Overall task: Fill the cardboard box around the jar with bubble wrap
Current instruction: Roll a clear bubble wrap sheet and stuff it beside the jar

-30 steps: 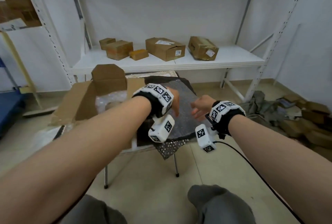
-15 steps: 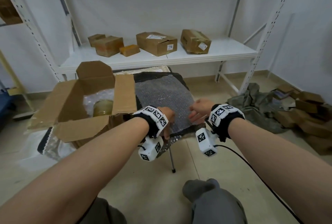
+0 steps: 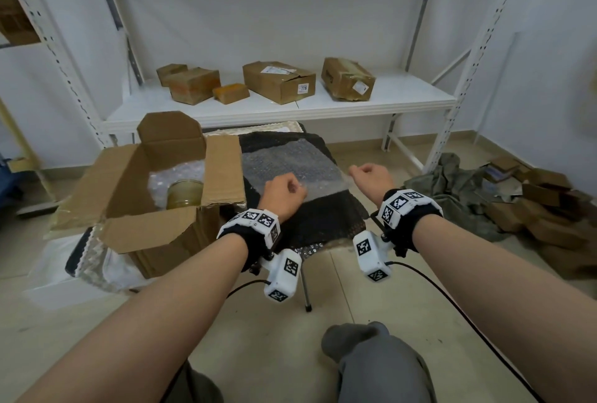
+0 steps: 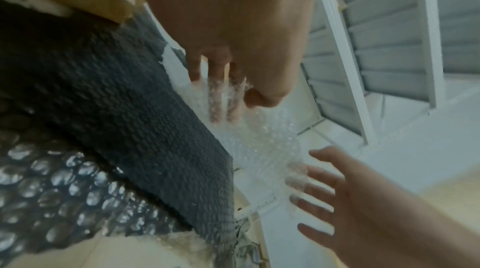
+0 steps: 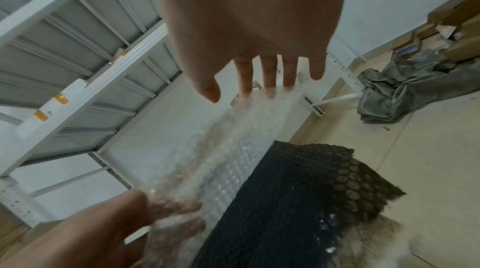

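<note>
White shelving (image 3: pixel 290 105) carrying several closed parcels (image 3: pixel 279 81) spans the rear wall, clear of the work area. In front of it, the open cardboard box (image 3: pixel 135 202) stands with all flaps folded outward, which leaves its mouth unobstructed for packing. To its right lies a stack of dark padding sheets (image 3: pixel 323 218), serving as the supply pile. On top of this pile rests a clear sheet of bubble wrap (image 3: pixel 290 166), placed within reach of both arms. Inside the box, the jar (image 3: pixel 184 194) stands upright near the right wall, with bubble wrap already behind and beside it; the near side appears unfilled. The left hand (image 3: pixel 281 192) pinches the sheet's near left corner, thumb closed against fingers. The right hand (image 3: pixel 371 175) grips the near right corner, though its fingers look only loosely curled in the wrist view. The two-corner hold probably keeps the limp film spread for lifting.
</note>
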Tool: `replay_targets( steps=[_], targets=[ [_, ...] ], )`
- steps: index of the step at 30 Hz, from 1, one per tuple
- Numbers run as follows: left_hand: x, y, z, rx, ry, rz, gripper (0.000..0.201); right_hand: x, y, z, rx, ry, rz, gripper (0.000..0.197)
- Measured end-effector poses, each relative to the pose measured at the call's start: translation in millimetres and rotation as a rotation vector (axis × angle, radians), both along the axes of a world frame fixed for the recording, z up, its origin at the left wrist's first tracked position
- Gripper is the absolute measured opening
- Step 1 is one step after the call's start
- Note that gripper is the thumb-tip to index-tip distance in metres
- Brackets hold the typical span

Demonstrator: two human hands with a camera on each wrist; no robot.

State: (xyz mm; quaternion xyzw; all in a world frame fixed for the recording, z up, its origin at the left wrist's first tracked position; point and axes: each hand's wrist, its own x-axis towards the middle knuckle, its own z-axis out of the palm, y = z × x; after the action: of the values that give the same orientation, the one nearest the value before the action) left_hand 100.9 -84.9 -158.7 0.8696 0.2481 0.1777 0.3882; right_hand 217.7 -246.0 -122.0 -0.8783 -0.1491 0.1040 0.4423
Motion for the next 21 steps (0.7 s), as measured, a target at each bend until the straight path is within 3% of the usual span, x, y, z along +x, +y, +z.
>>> replay_targets(
  steps=[6,10,14,16,19,21],
  targets=[
    [-9.3,-5.2,0.9,-0.409,-0.219,-0.010,0.018,6.6,-15.3,-9.3,0.129,-0.008,-0.105,0.019],
    [-21.9,-1.6,-6.9,-0.622,-0.208,-0.093,0.017,17.8,-17.3,-29.3,0.155,0.113,-0.035,0.051],
    [-35.4,2.0,-16.3,-0.627,-0.161,-0.164,0.032,15.0,-15.1,-34.8,0.236,0.237,0.021,0.087],
    [-39.0,3.3,-18.7,-0.592,-0.138,-0.136,0.036,14.5,-10.7,-39.2,0.241,0.284,0.016,0.093],
    [-38.6,5.8,-24.0,-0.547,-0.135,-0.034,0.032,14.0,-2.5,-48.9,0.163,0.372,0.038,0.087],
    [-39.9,7.5,-30.5,-0.510,-0.125,0.064,0.025,16.3,1.1,-58.8,0.175,0.322,0.016,0.049]
  ],
)
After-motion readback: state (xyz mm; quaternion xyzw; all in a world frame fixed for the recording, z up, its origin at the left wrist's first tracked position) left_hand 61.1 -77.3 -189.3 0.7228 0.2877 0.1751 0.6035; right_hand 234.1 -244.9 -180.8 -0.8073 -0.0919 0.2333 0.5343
